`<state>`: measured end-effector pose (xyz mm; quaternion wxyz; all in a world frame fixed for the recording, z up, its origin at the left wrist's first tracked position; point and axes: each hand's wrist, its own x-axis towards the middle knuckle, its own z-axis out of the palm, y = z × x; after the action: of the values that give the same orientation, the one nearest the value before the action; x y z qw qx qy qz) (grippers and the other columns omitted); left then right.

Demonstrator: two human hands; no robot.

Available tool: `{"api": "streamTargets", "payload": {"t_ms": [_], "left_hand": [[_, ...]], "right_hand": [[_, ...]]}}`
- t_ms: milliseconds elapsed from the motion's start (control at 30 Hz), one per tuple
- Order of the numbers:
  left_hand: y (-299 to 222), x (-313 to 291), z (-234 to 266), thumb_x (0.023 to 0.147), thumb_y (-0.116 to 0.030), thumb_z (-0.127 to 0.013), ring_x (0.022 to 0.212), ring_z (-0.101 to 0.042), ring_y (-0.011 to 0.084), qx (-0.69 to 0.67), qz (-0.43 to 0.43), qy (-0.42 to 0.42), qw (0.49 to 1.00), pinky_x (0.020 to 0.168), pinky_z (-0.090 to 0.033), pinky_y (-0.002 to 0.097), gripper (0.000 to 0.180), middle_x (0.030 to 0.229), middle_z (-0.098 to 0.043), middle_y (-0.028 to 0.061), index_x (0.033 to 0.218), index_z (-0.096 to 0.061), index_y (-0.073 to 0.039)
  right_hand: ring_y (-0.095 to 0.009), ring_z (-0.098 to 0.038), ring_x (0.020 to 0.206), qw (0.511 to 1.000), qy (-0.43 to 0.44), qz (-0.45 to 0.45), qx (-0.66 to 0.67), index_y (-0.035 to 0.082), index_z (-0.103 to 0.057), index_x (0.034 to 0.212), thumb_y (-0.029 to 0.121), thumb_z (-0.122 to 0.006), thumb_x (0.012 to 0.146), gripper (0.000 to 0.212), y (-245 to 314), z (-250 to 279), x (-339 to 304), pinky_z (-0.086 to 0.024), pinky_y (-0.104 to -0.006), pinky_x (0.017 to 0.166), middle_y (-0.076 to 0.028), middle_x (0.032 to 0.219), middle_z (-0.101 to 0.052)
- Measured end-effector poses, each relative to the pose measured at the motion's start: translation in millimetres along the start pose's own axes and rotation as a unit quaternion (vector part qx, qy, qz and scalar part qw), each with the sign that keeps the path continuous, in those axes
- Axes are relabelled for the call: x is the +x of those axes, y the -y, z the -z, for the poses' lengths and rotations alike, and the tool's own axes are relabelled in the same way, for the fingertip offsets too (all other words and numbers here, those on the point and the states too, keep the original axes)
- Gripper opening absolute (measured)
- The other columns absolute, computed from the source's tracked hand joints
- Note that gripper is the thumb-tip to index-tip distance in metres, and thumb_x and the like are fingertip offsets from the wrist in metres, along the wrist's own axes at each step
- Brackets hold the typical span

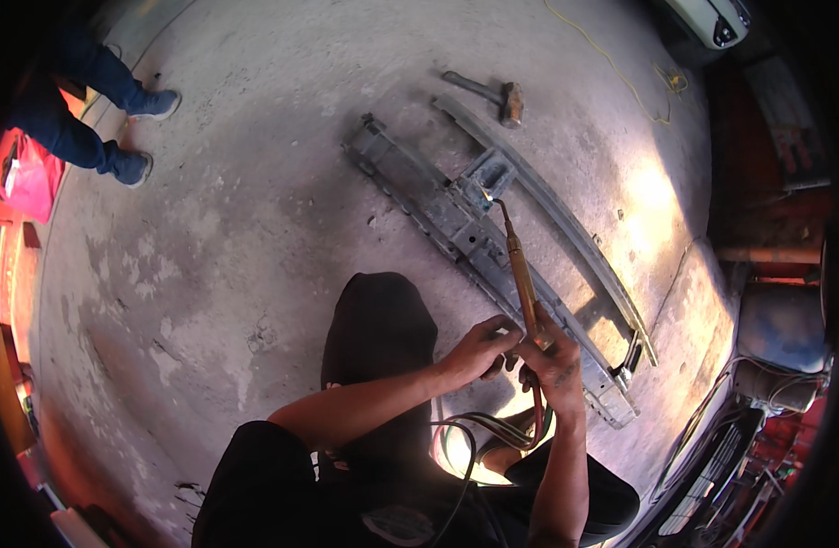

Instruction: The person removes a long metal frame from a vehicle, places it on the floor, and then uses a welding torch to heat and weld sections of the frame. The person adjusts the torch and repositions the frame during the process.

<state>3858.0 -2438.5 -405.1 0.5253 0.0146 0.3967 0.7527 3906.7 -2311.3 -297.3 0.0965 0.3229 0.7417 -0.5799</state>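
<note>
My right hand (555,358) is wrapped round the brass handle of a gas torch (520,274). The torch points away from me, and its bent tip ends at a bright spot on a bracket (492,170) of a long grey metal frame. That frame, which looks like a car bumper beam, lies on the floor with a thick bar (410,178) and a thinner curved bar (575,228). Beside the torch's rear end is my left hand (483,349), its fingers curled together close to my right hand. Whatever those fingers grip is hidden.
Hoses (492,422) run from the torch past my legs. A hammer (509,102) lies beyond the frame. At the far left stands a person in blue shoes (153,102). A yellow cord (611,62) crosses the floor; car parts (712,475) crowd the right side.
</note>
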Motion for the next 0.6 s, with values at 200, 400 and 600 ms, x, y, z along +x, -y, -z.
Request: {"api": "streamTargets", "payload": {"t_ms": [200,400,600], "left_hand": [[4.0,-3.0,1.0,0.1,-0.026,-0.052,0.046,-0.043,0.0079,-0.06,-0.032,-0.015,0.998,0.039,-0.029,0.0239,0.017,0.072,-0.055,0.0052,0.102,-0.051,-0.009],[7.5,-4.0,1.1,0.101,-0.028,-0.052,0.046,-0.042,0.0079,-0.065,-0.023,-0.003,0.998,0.04,-0.028,0.0239,0.019,0.072,-0.054,0.0051,0.099,-0.051,-0.009],[6.7,-5.6,-3.4,0.101,-0.029,-0.051,0.045,-0.041,0.0084,-0.032,-0.015,0.015,0.999,0.04,-0.029,0.024,0.02,0.071,-0.053,0.0059,0.097,-0.05,-0.009]], "right_hand": [[-0.01,-0.058,0.05,0.999,0.014,0.036,-0.024,-0.001,-0.046,0.144,0.008,-0.068,0.084,0.065,0.4,-3.7,8.2,-0.045,-0.0246,0.043,-0.004,0.068,-0.062],[-0.01,-0.058,0.05,1.0,0.011,0.017,-0.016,0.001,-0.046,0.145,0.007,-0.068,0.084,0.065,-1.1,-3.9,3.5,-0.045,-0.0248,0.042,-0.004,0.068,-0.061],[-0.01,-0.058,0.05,0.999,-0.003,0.0,-0.035,0.002,-0.046,0.145,0.005,-0.066,0.084,0.064,-4.5,-0.1,-4.8,-0.046,-0.0251,0.043,-0.004,0.068,-0.061]]}}
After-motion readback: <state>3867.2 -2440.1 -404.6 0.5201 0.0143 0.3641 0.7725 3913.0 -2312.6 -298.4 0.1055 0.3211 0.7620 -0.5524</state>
